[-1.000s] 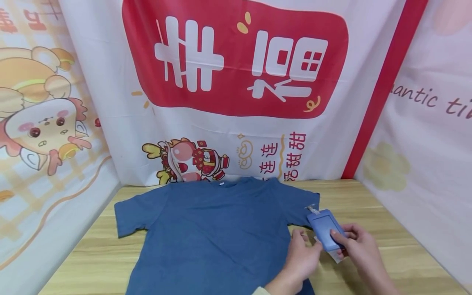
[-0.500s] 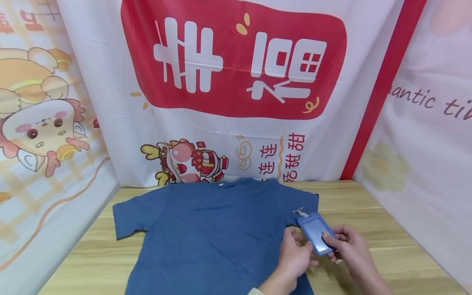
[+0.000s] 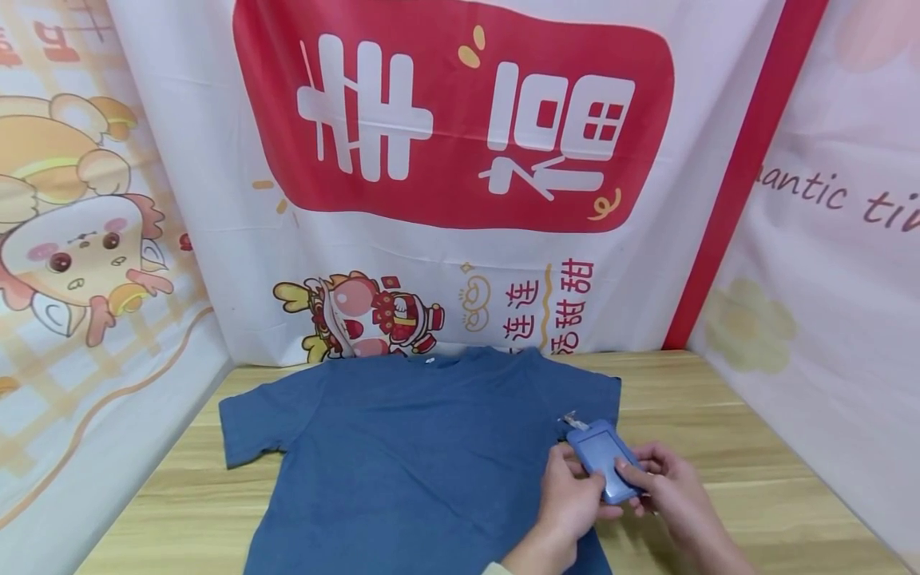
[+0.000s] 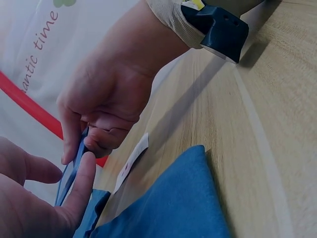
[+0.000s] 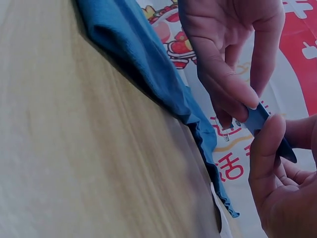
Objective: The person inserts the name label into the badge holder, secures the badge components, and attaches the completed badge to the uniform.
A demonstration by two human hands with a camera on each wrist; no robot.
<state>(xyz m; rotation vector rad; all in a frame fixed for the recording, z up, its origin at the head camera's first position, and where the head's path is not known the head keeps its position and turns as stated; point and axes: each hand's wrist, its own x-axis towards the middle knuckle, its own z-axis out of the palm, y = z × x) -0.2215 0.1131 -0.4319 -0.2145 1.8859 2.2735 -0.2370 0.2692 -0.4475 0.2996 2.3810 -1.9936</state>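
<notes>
A blue badge holder (image 3: 602,457) with a clear window and a clip (image 3: 573,422) is held over the right side of a blue T-shirt (image 3: 417,455). My right hand (image 3: 676,493) pinches its right edge, thumb across the front. At the lower left edge, my left hand (image 3: 568,499) has its thumb on the holder and fingers behind. Seen edge-on in the left wrist view, the holder (image 4: 74,168) lies between the fingers of both hands. The T-shirt lies spread on the table, collar toward the back, its hem out of the head view.
A white paper piece with small marks (image 4: 131,162) lies on the wood-grain table (image 3: 733,447) beside the shirt; the head view hides it. Printed cloths hang at the back (image 3: 460,184) and both sides.
The badge holder and right hand have moved left, toward the left hand. The left hand, previously near its lower edge, now holds it too. The white paper is no longer visible in the head view.
</notes>
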